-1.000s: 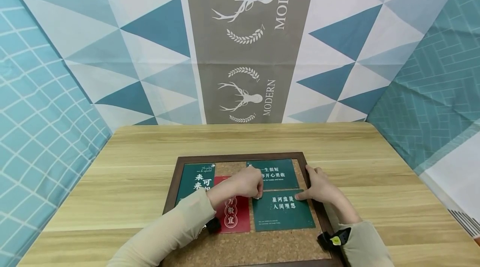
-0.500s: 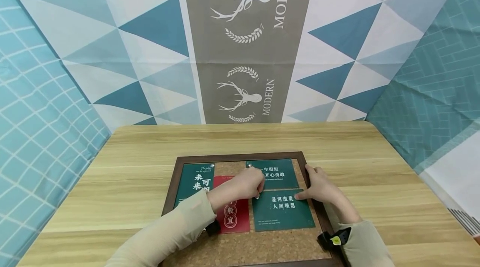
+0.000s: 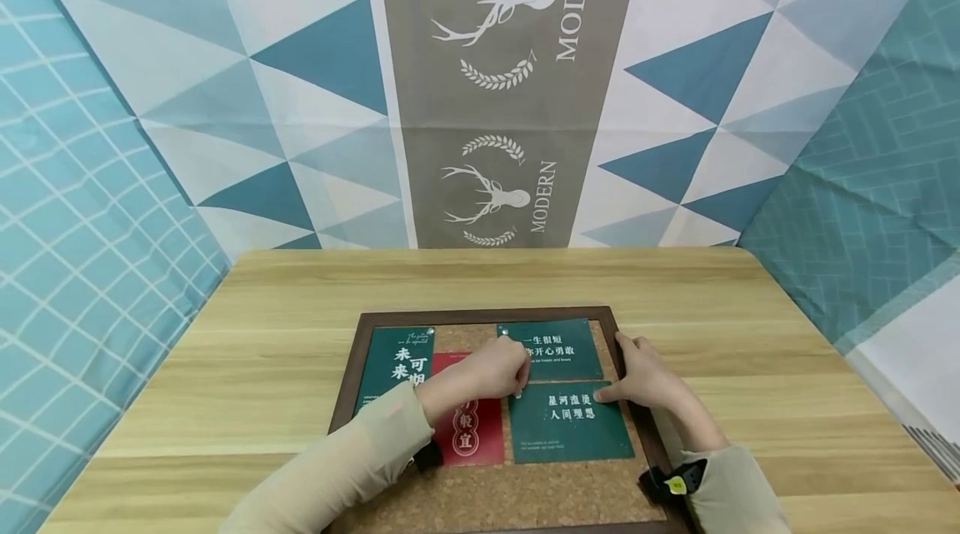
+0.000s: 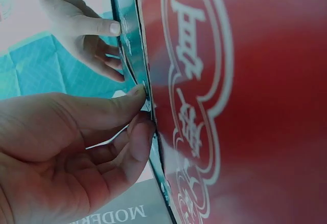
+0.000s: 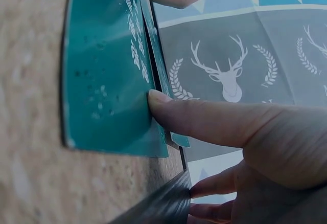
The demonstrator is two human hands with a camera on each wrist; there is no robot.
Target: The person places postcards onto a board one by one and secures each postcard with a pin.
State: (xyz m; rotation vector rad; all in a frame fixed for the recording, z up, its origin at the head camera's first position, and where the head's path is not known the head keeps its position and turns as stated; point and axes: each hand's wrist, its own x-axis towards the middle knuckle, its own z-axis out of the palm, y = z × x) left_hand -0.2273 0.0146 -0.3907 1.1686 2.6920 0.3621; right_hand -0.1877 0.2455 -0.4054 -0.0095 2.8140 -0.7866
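A brown-framed corkboard [image 3: 570, 492] lies on the table with a red card and several green cards on it. My left hand [image 3: 497, 367] is at the upper left corner of the lower green card [image 3: 570, 438]. Its thumb and forefinger pinch a small pushpin [image 4: 148, 104], mostly hidden by the fingertips. On the same card's upper right part presses the thumb of my right hand [image 3: 647, 376], whose other fingers touch the outer side of the frame [image 5: 171, 198]. Partly behind the left forearm is the red card [image 3: 480, 442].
Another green card [image 3: 566, 361] sits above the lower one, a pin [image 3: 505, 333] at its corner. At the board's left is an upright green card [image 3: 382, 367], also pinned [image 3: 431, 331]. Bare wooden tabletop [image 3: 247, 384] surrounds the board; patterned cloth [image 3: 315, 101] hangs behind.
The head view has shifted slightly. My left fingers have turned a little at the card's corner; the right hand keeps its place on the card and frame.
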